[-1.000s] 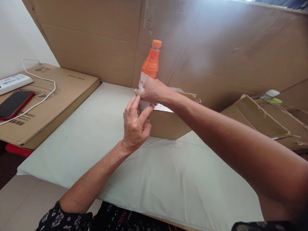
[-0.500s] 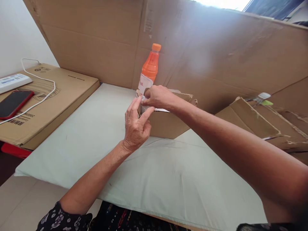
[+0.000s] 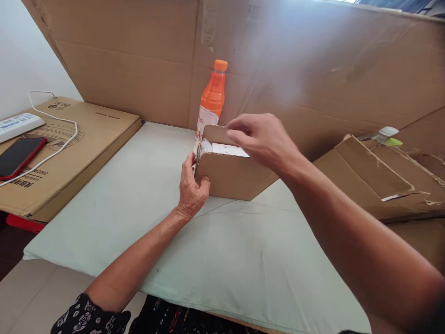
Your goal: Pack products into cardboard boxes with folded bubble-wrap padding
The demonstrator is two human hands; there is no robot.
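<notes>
Cardboard (image 3: pixel 132 60) backs the far edge of the table (image 3: pixel 236 250); near that edge stands the box (image 3: pixel 232 176), bottle (image 3: pixel 212 95) just behind. Left hand (image 3: pixel 193 192) grips its left corner between parted thumb and fingers; right hand (image 3: pixel 269 139), half uncurled, empty, hangs above the box.

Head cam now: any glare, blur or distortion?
Head view: pale hazy glare washes the upper right of the tall brown cardboard panel; head view: the bare right hand looks slightly blurred, the bare left hand crisper; head view: the right forearm looks stretched toward the lower-right corner, probably wide-angle distortion.
</notes>
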